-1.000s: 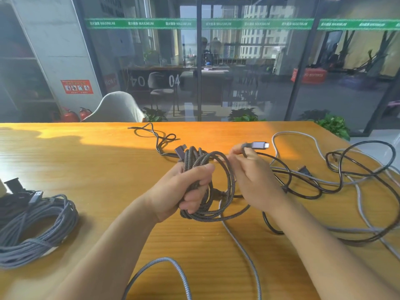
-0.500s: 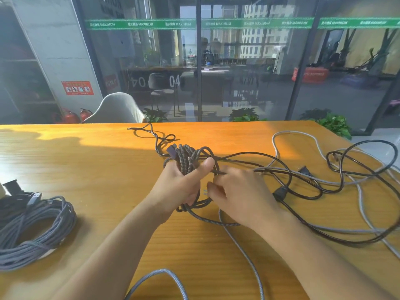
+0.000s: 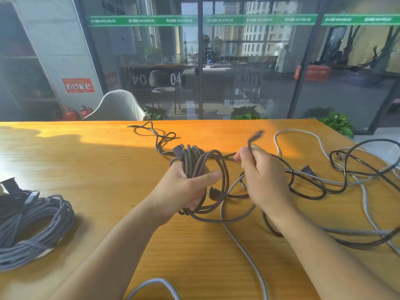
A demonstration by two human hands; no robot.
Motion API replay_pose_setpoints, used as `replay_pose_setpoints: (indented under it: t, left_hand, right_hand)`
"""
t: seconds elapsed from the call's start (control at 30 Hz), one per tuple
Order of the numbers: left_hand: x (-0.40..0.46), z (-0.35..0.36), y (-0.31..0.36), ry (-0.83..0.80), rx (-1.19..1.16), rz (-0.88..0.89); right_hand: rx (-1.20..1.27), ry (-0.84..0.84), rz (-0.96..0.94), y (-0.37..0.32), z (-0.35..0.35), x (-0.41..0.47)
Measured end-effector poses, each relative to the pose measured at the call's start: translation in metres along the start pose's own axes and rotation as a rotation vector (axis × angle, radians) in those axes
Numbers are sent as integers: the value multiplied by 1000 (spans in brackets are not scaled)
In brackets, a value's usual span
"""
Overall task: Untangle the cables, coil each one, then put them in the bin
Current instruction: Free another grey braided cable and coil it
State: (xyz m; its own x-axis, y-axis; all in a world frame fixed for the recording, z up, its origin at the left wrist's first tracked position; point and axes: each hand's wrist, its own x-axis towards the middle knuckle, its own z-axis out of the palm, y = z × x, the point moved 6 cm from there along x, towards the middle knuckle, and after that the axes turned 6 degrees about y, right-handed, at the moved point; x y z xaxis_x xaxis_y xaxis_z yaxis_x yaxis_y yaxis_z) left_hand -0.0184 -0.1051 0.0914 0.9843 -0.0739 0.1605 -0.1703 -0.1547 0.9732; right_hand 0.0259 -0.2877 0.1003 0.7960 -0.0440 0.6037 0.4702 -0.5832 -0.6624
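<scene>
The left hand [image 3: 186,191] has its grip curled tight round a coil of dark braided cable [image 3: 194,163] above the middle of the worktop [image 3: 86,161]. Just right of that coil, the right hand [image 3: 263,180] pinches the cable's loose end, plug [image 3: 256,136] sticking up (blurry, can't tell the type). Further right of the coil, black cable [image 3: 357,156] and light grey cable [image 3: 303,135] lie tangled. Far left of it sits a finished grey coil [image 3: 36,226]. Behind, green strips on the glass [image 3: 249,87] read "MAXIMUM", plus "04" lower down.
</scene>
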Motion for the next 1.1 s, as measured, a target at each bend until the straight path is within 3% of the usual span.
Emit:
replay_pose_setpoints:
  t: [0.2, 0.4, 0.73, 1.1]
  left_hand:
    - [-12, 30, 8, -201, 12, 19]
    - [-22, 42, 9, -394, -9, -70]
    - [-24, 41, 15, -430, 16, -86]
    - [-15, 37, 20, -255, 80, -8]
  right_hand:
    - [641, -122, 202, -13, 27, -15]
    - [932, -459, 373, -18, 37, -21]
    - [877, -458, 489, -18, 42, -24]
    - [857, -337, 498, -25, 38, -20]
